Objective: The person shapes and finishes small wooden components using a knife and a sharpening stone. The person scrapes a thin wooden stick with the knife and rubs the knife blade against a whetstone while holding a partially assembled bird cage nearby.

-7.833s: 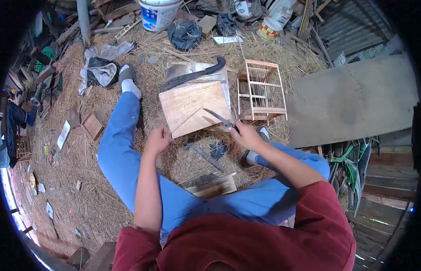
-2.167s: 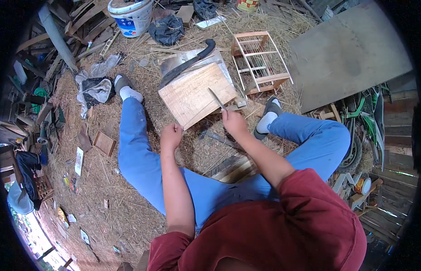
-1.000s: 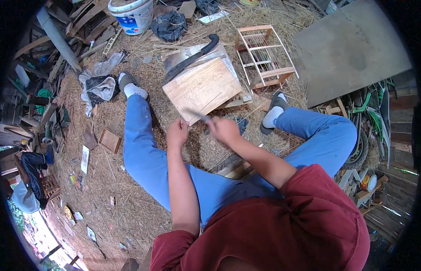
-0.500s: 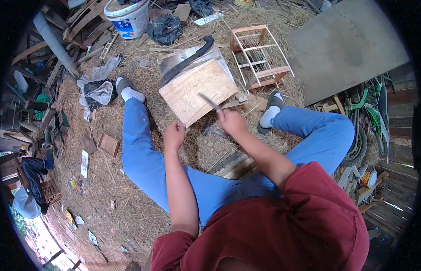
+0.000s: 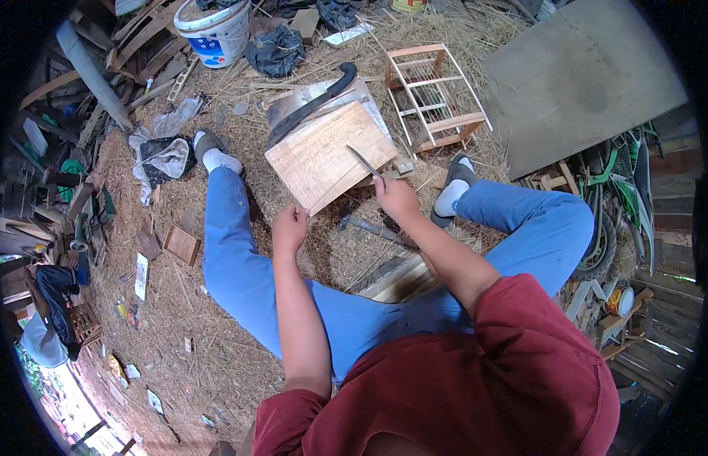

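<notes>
Head view: since a second ago the knife [image 5: 361, 160] has swung from the wooden board's [image 5: 323, 144] near corner toward its right corner. The right hand's [image 5: 397, 199] fingers grip it, forearm [image 5: 451, 254] slanting inward; the left hand's [image 5: 290, 228] fingers pinch a thin stick [image 5: 333, 194] along the near edge.

The floor [image 5: 217, 334] is strewn with straw [image 5: 476, 34]; at right, a plank wall [image 5: 677, 228] is pierced by light, and bright daylight [image 5: 65, 391] is seen lower left.

Had a board [image 5: 323, 156] in the frame's upper middle, a machete [image 5: 299, 117] just behind it, a rack [image 5: 454, 122] to its right, a bucket [image 5: 213, 36] at upper left.
</notes>
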